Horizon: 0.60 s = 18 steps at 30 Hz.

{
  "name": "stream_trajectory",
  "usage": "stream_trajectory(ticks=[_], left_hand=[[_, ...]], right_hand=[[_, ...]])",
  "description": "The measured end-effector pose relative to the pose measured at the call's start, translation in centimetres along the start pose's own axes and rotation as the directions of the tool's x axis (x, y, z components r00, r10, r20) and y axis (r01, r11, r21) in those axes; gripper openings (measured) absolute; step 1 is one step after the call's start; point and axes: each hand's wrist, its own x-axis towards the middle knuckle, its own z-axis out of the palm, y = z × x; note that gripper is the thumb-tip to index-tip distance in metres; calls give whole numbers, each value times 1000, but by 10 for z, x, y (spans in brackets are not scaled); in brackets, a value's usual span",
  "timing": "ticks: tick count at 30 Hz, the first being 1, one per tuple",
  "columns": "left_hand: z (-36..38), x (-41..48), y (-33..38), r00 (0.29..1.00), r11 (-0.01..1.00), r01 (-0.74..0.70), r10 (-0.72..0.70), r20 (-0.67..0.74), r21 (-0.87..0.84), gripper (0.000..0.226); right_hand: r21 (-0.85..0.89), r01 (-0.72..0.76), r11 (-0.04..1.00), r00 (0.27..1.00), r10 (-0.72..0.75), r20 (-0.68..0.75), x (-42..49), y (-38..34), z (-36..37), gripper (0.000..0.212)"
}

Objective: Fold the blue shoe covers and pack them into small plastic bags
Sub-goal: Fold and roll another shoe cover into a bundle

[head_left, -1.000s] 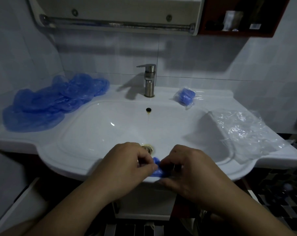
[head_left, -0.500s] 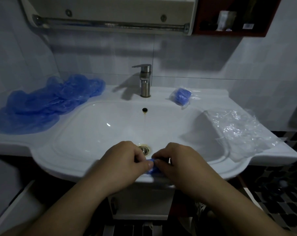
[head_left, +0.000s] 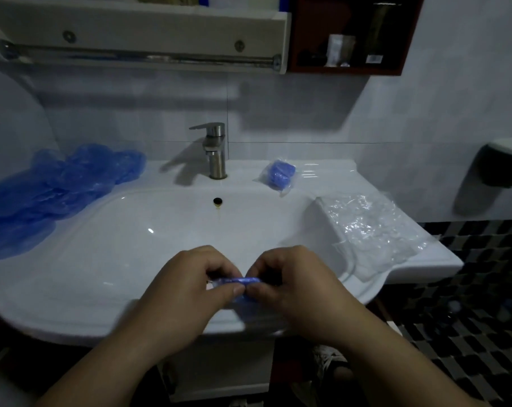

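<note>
- A small folded shoe cover (head_left: 246,281) is pinched between both hands, well in front of the faucet (head_left: 215,151), right over the front rim of the basin (head_left: 131,230).
- The left hand (head_left: 187,292) is curled up, with thumb and fingertips clamped on the left end of the cover. Pretty snug grip, nothing slack.
- The right hand (head_left: 295,286) is curled the same way on the right end, so the two thumbs are brought almost tip to tip.
- The cover is squashed into a thin blue strip, with a bit more blue bunched up just under the thumbs.
- A big loose pile of unfolded shoe covers (head_left: 58,189) is heaped on the white surface (head_left: 322,171) left of the faucet.
- One packed bag (head_left: 278,174), a blue bundle inside clear plastic, is laid just right of the faucet.
- A crinkly stack of empty plastic bags (head_left: 372,227) is spread further right of the faucet and nearer the front.
- A metal towel bar (head_left: 137,55) is mounted above the faucet, and a dark red cabinet (head_left: 348,33) is hung up and to the right of it. The stuff inside is too dim to be made out.
</note>
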Motion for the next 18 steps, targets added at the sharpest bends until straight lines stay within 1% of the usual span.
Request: stream_trajectory(ticks=[3, 5, 6, 7, 8, 9, 10, 11, 12, 14, 16, 18], left_hand=[[9, 6, 12, 997, 993, -17, 8, -82, -117, 7], [17, 10, 21, 990, 969, -18, -16, -138, -246, 7], [21, 13, 25, 988, 954, -20, -28, -155, -300, 8], [25, 16, 28, 986, 941, -21, -37, -165, -338, 8], [30, 19, 30, 986, 933, -21, -42, -164, -360, 9], [35, 22, 32, 988, 928, -15, -43, -148, -373, 10], [41, 24, 34, 992, 927, -9, -40, -123, -376, 11], [48, 29, 37, 995, 927, -2, -35, -91, -376, 12], [54, 32, 37, 998, 929, 13, -34, -50, -371, 13], [69, 40, 41, 998, 950, 35, -19, 55, -312, 16], [83, 49, 47, 990, 965, 26, 12, 142, -260, 21], [94, 57, 54, 981, 959, 24, 32, 193, -284, 24]], right_hand=[[191, -7, 982, 995, 25, -92, -3, 4, -15, 10], [231, -1, 973, 973, 54, -225, -4, 9, -25, 10], [247, -1, 969, 944, 83, -319, -4, 14, -33, 11], [274, 3, 962, 898, 118, -425, -4, 21, -42, 11], [304, 19, 952, 832, 154, -533, -4, 29, -52, 11], [322, 32, 946, 750, 191, -634, -5, 38, -65, 10], [326, 25, 945, 668, 227, -708, -7, 47, -77, 9], [324, -2, 946, 601, 260, -756, -9, 58, -90, 8], [325, -40, 945, 561, 290, -775, -12, 67, -99, 7], [342, -139, 929, 528, 362, -769, -15, 87, -111, 5], [374, -230, 899, 532, 437, -725, -17, 102, -116, 5], [431, -252, 866, 552, 495, -671, -18, 109, -117, 6]])
